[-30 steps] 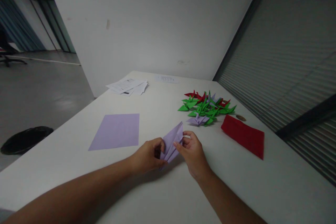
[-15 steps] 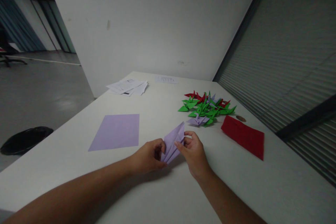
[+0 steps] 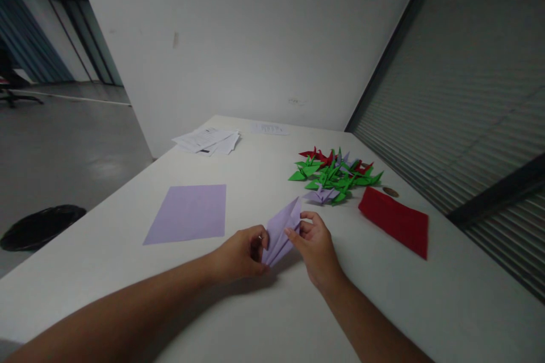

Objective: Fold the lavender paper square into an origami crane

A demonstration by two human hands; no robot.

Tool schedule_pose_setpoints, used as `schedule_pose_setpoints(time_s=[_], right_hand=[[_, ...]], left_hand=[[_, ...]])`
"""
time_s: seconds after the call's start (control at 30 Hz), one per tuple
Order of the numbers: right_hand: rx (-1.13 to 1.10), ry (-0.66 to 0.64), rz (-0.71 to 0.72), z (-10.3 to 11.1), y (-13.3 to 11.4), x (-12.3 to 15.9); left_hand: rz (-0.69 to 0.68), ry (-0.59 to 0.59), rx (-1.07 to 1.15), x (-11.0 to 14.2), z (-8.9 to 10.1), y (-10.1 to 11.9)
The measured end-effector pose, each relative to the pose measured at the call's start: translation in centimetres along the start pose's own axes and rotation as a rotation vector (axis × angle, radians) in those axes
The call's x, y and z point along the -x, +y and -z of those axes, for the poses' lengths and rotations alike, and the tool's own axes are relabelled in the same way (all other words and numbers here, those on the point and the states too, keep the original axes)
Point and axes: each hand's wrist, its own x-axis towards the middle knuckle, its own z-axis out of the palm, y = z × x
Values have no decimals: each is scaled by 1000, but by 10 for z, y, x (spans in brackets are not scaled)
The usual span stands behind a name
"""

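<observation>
A partly folded sheet of purple origami paper (image 3: pixel 281 227) is held between both hands just above the table, its pointed tip upward and creases running down its length. My left hand (image 3: pixel 244 252) pinches its left side and lower corner. On the other side, my right hand (image 3: pixel 315 247) grips the right edge, thumb on the front face and fingers behind, partly hidden by the paper. A flat purple square of paper (image 3: pixel 191 214) lies to the left. Beyond my right hand rests a heap of folded green, red and purple paper cranes (image 3: pixel 336 176).
Red paper (image 3: pixel 398 221) lies on the white table (image 3: pixel 264 317) at the right, near a small brown round object (image 3: pixel 390 192). Printed sheets (image 3: pixel 206 140) sit at the back left. A black-lined bin (image 3: pixel 42 227) stands on the floor at left; window blinds (image 3: pixel 477 96) border the right.
Hardly anything differs. My right hand and the paper's right edge have shifted very slightly to the right; both hands keep their hold.
</observation>
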Motion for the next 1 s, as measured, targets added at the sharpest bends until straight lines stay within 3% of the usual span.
schedule_pose_setpoints(time_s=[0.83, 1.0], right_hand=[[7, 4, 21, 3, 0, -2], [5, -13, 31, 4, 4, -2]], left_hand=[[-2, -21, 70, -1, 1, -3], [-29, 22, 128, -3, -1, -5]])
